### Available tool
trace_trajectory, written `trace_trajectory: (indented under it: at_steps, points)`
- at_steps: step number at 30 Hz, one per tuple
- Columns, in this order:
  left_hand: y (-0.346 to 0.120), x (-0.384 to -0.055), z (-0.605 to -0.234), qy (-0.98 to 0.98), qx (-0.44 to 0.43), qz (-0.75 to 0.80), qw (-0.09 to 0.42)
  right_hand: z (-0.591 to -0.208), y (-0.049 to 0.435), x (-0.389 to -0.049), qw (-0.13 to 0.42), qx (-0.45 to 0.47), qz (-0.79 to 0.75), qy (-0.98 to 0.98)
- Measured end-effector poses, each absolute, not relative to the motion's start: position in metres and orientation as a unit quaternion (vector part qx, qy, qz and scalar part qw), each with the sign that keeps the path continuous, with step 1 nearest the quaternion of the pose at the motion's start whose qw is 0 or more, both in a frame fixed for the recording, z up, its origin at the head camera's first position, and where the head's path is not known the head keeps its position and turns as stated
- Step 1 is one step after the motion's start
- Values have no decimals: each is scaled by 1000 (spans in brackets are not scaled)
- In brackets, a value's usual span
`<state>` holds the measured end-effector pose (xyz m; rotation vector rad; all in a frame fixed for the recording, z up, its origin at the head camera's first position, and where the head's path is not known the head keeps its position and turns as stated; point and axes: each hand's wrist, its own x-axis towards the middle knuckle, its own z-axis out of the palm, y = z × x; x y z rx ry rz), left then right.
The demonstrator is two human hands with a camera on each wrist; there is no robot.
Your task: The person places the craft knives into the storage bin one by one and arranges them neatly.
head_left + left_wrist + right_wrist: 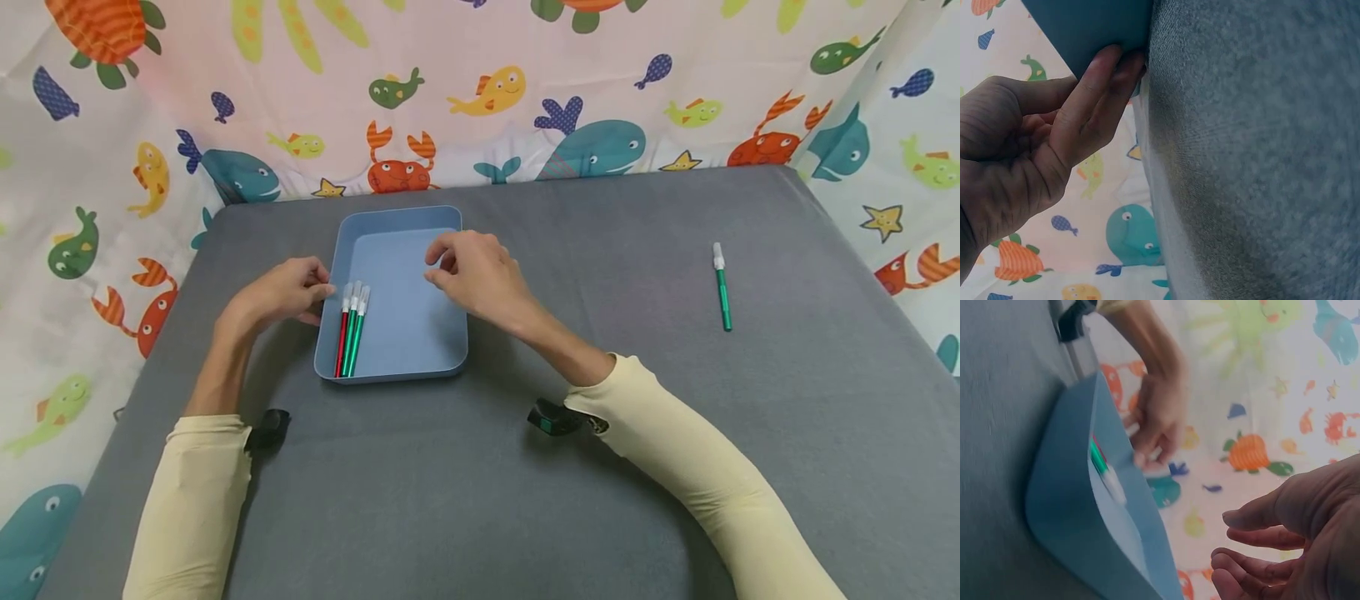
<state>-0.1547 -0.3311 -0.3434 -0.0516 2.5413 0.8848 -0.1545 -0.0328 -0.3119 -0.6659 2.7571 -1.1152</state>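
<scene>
A shallow light-blue tray [408, 312] lies on the grey table. Against its left side lie a red marker [343, 333] and two green markers [356, 333], white caps pointing away. My left hand [288, 292] holds the tray's left wall; in the left wrist view, fingers [1094, 94] press on the outer face and one digit reaches over the rim. Above the tray's right rim, my right hand [480, 271] hovers with thumb and fingers apart and nothing between them. The right wrist view has this hand [1297, 544] beyond the tray wall [1063, 506].
Another green marker [722, 292] with a white cap lies alone on the right of the table. A curtain [480, 142] printed with sea animals hangs along the back and sides. Dark wrist cameras [555, 417] sit under the cream sleeves.
</scene>
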Motion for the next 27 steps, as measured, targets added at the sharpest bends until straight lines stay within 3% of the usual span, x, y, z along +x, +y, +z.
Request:
trace_trajectory:
  at_steps: [13, 27]
  points:
    - [-345, -152, -348, 907, -14, 351, 232, -294, 44, -188, -4, -147, -382, 912]
    - [-341, -154, -347, 904, -8, 354, 237, -309, 152, -210, 5, -68, -329, 942]
